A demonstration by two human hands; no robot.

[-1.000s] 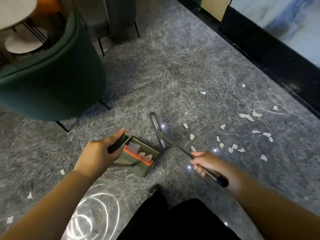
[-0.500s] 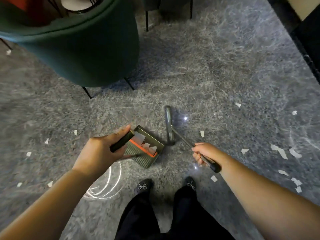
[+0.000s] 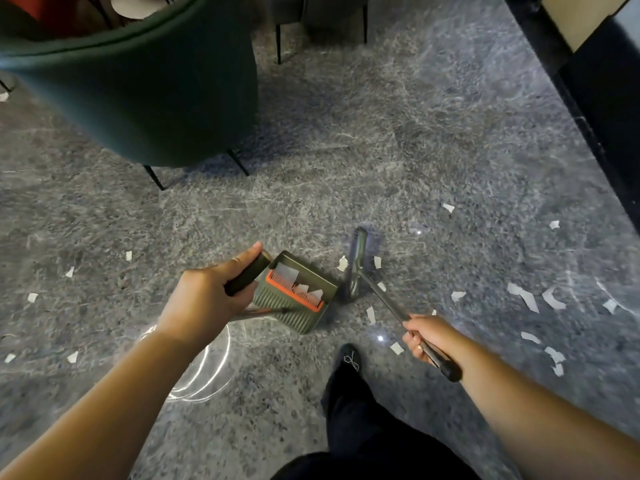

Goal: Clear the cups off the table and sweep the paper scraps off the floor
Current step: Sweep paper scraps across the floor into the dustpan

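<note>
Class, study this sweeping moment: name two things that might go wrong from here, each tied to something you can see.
1. The dustpan already holds scraps; if the left hand tilts it, they may spill.
2. The broom head, held by the right hand, sits among loose paper scraps; a quick stroke might scatter them instead of gathering them.

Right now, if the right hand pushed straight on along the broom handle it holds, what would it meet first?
Probably the broom head, where the handle ends on the floor. The right hand points along it towards the dustpan, just beyond; depth is unclear.
</note>
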